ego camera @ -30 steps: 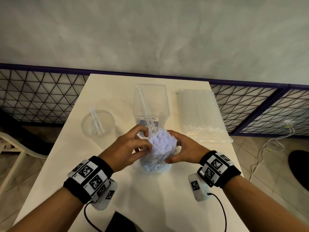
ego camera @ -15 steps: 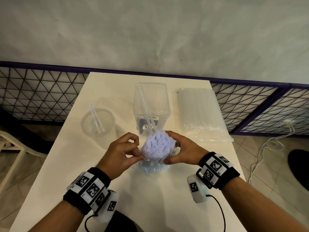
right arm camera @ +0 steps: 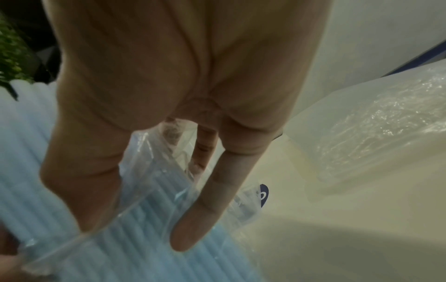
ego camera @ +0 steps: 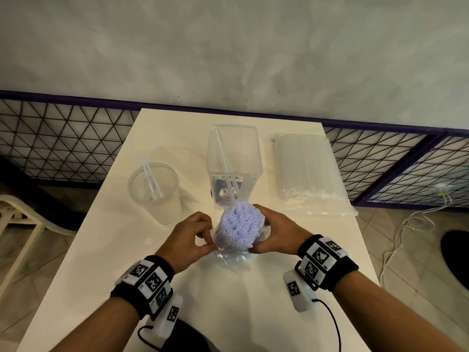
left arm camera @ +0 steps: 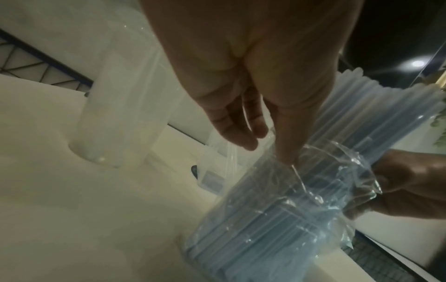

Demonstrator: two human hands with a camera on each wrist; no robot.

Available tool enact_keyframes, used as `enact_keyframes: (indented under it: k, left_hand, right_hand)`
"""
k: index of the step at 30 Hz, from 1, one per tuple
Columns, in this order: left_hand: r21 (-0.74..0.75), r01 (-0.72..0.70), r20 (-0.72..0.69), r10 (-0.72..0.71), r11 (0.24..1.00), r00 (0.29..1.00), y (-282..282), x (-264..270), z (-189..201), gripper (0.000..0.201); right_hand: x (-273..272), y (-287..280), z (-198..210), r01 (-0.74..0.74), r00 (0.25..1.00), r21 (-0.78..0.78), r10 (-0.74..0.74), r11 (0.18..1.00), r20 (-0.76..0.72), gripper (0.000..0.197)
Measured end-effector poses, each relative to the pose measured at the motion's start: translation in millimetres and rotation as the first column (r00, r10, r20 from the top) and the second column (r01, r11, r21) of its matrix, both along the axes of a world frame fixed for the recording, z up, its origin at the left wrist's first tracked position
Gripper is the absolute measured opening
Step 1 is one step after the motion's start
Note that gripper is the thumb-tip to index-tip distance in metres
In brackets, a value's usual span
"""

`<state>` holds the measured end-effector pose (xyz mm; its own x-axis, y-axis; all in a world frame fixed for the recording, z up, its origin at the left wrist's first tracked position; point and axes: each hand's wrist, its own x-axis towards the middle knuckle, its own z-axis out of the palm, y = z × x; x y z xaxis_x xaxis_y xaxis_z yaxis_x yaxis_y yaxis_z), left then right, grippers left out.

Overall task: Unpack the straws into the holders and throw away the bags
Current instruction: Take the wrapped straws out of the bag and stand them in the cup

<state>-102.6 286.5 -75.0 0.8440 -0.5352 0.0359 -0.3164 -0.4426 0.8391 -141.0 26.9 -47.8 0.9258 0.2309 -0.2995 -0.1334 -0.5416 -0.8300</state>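
A bundle of pale blue straws [ego camera: 241, 224] stands upright on the white table [ego camera: 114, 250], its top half bare and its lower half still in a clear plastic bag [ego camera: 229, 259]. My left hand [ego camera: 195, 237] pinches the bag's rim [left arm camera: 296, 164] on the left side. On the right, my right hand [ego camera: 274, 235] grips the bag [right arm camera: 149, 190] and the straws [right arm camera: 36, 171] inside it. A round clear holder [ego camera: 154, 191] with two straws stands at the left. Behind the bundle is a square clear holder [ego camera: 234, 171] with a few straws.
A sealed bag of clear straws [ego camera: 308, 174] lies flat at the right of the table. Black mesh railing [ego camera: 63, 143] runs behind the table below a grey wall. A white cable [ego camera: 411, 224] lies on the floor at the right. A dark object [ego camera: 187, 336] sits at the near edge.
The bag has slid further down the bundle, baring more of the straws. My left hand moved down from the straw tops to the bag's rim. The right hand kept its grip.
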Motion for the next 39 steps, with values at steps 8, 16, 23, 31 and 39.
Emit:
enact_keyframes:
  k: [8, 16, 23, 31, 39]
  left_hand:
    - [-0.025, -0.024, -0.299, 0.015, 0.999, 0.954, -28, -30, -12, 0.097]
    - [-0.132, -0.172, -0.371, 0.113, 0.976, 0.922, -34, -12, -6, 0.129]
    - [-0.044, -0.039, -0.445, 0.015, 0.998, 0.896, -39, -23, -21, 0.100]
    - [-0.083, 0.015, -0.427, -0.049, 0.996, 0.903, -48, -22, -11, 0.112]
    - [-0.137, -0.224, -0.260, 0.183, 0.965, 0.948, -32, -35, 9, 0.081]
  right_hand:
    - [-2, 8, -8, 0.091, 0.996, 0.034, -0.092, 0.995, 0.020, 0.087]
    - [-2, 1, 5, 0.063, 0.998, 0.150, -0.065, 0.987, 0.008, 0.082]
    - [-12, 8, -24, 0.017, 0.999, -0.044, -0.019, 0.999, -0.046, 0.080]
    - [-13, 6, -24, 0.091, 0.995, -0.003, -0.091, 0.996, 0.040, 0.072]
    - [-9, 42, -19, 0.123, 0.958, -0.153, -0.077, 0.980, 0.276, 0.046]
